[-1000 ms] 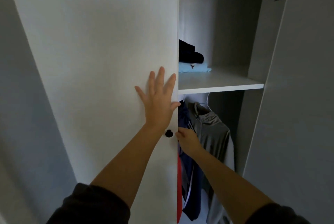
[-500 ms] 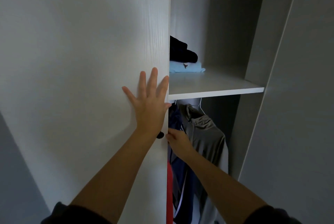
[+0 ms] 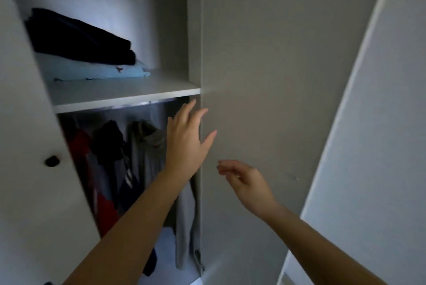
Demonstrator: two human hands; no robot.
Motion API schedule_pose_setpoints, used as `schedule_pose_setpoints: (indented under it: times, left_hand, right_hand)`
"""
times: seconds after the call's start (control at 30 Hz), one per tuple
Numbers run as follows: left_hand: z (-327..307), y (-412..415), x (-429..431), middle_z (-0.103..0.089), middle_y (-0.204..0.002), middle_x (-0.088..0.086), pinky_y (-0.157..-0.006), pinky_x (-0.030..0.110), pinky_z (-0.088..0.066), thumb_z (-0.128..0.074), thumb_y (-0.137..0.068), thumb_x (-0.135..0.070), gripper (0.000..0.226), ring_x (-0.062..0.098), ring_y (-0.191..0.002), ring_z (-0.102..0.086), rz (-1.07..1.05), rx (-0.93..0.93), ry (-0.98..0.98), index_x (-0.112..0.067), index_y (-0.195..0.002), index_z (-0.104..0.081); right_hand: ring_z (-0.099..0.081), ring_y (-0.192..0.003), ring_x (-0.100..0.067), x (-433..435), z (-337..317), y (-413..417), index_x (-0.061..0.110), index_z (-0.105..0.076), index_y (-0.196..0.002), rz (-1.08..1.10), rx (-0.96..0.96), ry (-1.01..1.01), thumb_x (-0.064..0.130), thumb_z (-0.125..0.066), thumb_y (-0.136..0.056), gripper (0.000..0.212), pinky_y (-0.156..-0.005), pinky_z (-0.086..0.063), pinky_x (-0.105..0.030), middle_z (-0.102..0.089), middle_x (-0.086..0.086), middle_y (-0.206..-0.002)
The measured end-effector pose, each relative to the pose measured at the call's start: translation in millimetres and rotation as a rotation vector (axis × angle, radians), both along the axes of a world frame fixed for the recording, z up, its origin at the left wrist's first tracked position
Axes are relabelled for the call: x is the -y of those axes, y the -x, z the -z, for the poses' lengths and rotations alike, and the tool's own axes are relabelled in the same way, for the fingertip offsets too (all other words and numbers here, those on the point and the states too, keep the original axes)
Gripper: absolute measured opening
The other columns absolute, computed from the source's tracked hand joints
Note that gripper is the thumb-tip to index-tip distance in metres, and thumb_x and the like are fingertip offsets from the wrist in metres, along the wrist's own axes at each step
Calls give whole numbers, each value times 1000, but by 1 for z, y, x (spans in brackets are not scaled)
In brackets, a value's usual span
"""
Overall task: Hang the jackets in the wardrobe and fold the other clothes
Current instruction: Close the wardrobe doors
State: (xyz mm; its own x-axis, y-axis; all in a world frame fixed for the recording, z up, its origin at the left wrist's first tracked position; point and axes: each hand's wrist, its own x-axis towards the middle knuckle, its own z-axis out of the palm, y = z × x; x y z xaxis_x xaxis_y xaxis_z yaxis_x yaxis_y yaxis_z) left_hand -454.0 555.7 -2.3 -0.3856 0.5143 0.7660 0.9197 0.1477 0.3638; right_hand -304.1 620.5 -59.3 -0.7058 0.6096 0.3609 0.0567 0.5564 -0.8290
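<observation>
The scene is taken by one head-worn wide-angle camera, set close before the open wardrobe (image 3: 161,20) and faced forward into it. The shelf (image 3: 124,102) is seen from slightly above, and the left door (image 3: 27,169) is cut off by the frame's left side.

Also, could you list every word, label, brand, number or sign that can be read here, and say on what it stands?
No text can be read in this view.
Small red emblem on the light blue folded garment on the shelf: too small and blurred to read.
White stripes on the dark hanging jacket: a pattern, not letters.
</observation>
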Motion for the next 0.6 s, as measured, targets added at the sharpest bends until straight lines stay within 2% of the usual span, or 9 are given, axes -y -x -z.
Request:
schedule_pose_setpoints:
  times: [0.1,0.23,0.3,0.37,0.43,0.57,0.6]
  left_hand:
    - [-21,-86,-46,-41,-145,10,-111,26,-27,-54,-81,-48,58,23,-134,-38,220,48,-95,-14,-128,-54]
    - [-40,-171,-78,-25,-155,0,-106,6,-15,-50,-83,-56,73,10,-143,-20,354,162,-152,-19,-144,-33]
    - [-44,-195,-87,-15,-158,-1,-105,8,-13,-58,-81,-54,84,10,-145,-13,322,211,-177,-21,-149,-21]
    - [-45,-206,-95,-5,-160,1,-107,17,-14,-67,-82,-41,94,15,-147,-6,225,206,-139,-21,-152,-8]
    - [-47,-210,-99,4,-161,4,-105,24,-19,-67,-83,-28,99,21,-147,-3,135,188,-70,-23,-152,3]
    - [-44,-210,-97,6,-160,1,-95,30,-44,-64,-82,-28,100,28,-144,-21,34,129,-28,-29,-150,10]
    - [-43,-209,-93,4,-161,0,-93,29,-45,-64,-82,-29,101,29,-142,-26,22,120,-34,-29,-151,10]
  right_hand:
    - [-64,-91,5,-24,-17,-94,17,-68,-104,52,-11,-25,-2,-50,-93,28,-84,-44,-7,-69,11,-97]
    - [-69,-84,-9,-54,-25,-174,23,-68,-92,86,-25,37,0,-48,-93,31,-86,-53,-26,-73,0,-84]
    - [-69,-82,-11,-68,-23,-190,19,-69,-92,98,-30,43,0,-47,-93,29,-87,-54,-31,-72,0,-84]
    - [-68,-82,-9,-81,-21,-194,17,-68,-94,94,-34,63,2,-47,-93,27,-87,-54,-33,-71,4,-89]
    - [-67,-85,-7,-89,-20,-190,21,-66,-99,67,-17,91,2,-45,-93,29,-87,-54,-34,-67,10,-98]
    - [-65,-95,-8,-97,-14,-172,31,-58,-116,-89,48,121,4,-41,-93,40,-90,-53,-32,-62,19,-117]
    - [-65,-96,-10,-97,-13,-166,30,-58,-119,-127,78,121,5,-41,-94,40,-91,-53,-33,-61,18,-119]
